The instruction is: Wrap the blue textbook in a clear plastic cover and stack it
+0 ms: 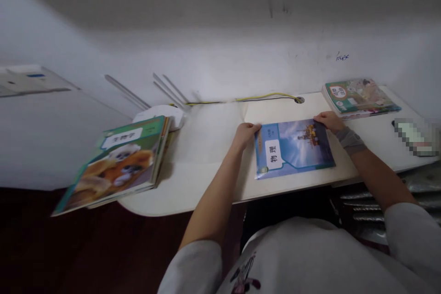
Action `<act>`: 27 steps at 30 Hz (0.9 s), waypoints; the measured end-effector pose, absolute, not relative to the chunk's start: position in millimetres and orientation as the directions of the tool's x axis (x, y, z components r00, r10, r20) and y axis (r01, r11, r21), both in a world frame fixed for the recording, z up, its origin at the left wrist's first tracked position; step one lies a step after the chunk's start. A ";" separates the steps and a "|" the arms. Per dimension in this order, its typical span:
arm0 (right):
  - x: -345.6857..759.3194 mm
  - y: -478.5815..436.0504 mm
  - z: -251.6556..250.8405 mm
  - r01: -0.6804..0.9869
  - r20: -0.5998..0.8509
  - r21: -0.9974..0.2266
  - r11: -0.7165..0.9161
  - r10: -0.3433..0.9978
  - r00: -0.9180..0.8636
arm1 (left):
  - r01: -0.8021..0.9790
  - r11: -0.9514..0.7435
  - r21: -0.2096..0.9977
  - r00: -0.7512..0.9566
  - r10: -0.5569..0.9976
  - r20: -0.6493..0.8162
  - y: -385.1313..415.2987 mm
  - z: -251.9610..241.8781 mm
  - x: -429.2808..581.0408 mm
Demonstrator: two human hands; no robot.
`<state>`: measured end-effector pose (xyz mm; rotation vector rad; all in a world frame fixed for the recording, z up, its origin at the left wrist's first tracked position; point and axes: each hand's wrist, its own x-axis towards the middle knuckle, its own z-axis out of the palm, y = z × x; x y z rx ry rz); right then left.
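Note:
A blue physics textbook (299,147) with an oil rig on its cover lies turned sideways over the white desk, in front of me. My left hand (247,134) grips its upper left corner between thumb and fingers. At the upper right corner, my right hand (330,121) pinches the edge in the same way. Whether the book rests flat on the desk or is slightly raised, I cannot tell. Beyond my right hand sits a stack of books (361,94) with a green and brown cover on top.
On the left, a stack with a green biology textbook (120,161) overhangs the rounded end of the white desk (196,183). Behind it stands a white router (161,112) with antennas. A yellow cable (265,97) runs along the wall to a hole. A phone-like object (415,137), partly pixelated, lies right.

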<state>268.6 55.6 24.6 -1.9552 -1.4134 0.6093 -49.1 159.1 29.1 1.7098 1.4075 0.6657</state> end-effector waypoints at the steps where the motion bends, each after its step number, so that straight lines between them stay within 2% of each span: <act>1: 268.8 59.3 22.3 0.677 -0.015 -0.699 -0.229 0.952 0.306 | 0.585 -0.072 0.808 0.217 0.974 -0.070 158.4 30.7 -46.3; 3: 269.4 65.8 18.7 0.707 -0.030 -0.667 -0.234 0.957 0.289 | 0.702 -0.185 0.688 0.205 0.977 0.053 153.5 34.3 -37.3; 4: 270.0 68.3 17.5 0.722 -0.036 -0.649 -0.238 0.958 0.284 | 0.759 -0.284 0.586 0.258 0.957 0.130 149.8 35.9 -30.9; 6: 271.2 72.1 16.0 0.756 -0.047 -0.606 -0.247 0.960 0.276 | 0.784 -0.512 0.350 0.468 0.859 0.208 141.7 37.3 -14.8; 7: 271.8 73.2 15.6 0.774 -0.052 -0.581 -0.251 0.961 0.272 | 0.748 -0.607 0.268 0.576 0.794 0.192 137.9 36.9 -5.9; 8: 271.9 73.7 15.6 0.792 -0.056 -0.555 -0.255 0.961 0.270 | 0.699 -0.675 0.236 0.658 0.736 0.159 134.7 35.7 2.8; 12: 263.9 68.6 18.5 0.847 -0.028 -0.445 -0.290 0.950 0.311 | 0.607 -0.758 0.238 0.765 0.639 0.084 128.6 26.0 27.1; 14: 252.0 62.7 21.6 0.898 0.077 -0.328 -0.292 0.940 0.333 | 0.599 -0.765 0.238 0.775 0.628 0.070 128.4 21.4 30.9; 16: 235.9 57.1 23.9 0.966 0.201 -0.164 -0.200 0.952 0.231 | 0.610 -0.756 0.238 0.766 0.639 0.066 128.9 19.0 31.1; 18: 219.3 53.6 23.7 0.999 0.236 -0.044 -0.005 0.972 0.015 | 0.635 -0.735 0.239 0.744 0.665 0.069 130.0 18.9 30.4; 21: 201.5 52.6 18.6 0.979 0.193 -0.056 0.198 0.964 -0.184 | 0.675 -0.696 0.244 0.701 0.708 0.080 132.9 21.7 30.5; 27: 198.5 57.1 13.0 0.987 0.208 -0.105 0.122 0.973 -0.099 | 0.688 -0.666 0.289 0.679 0.731 0.070 142.2 26.9 34.6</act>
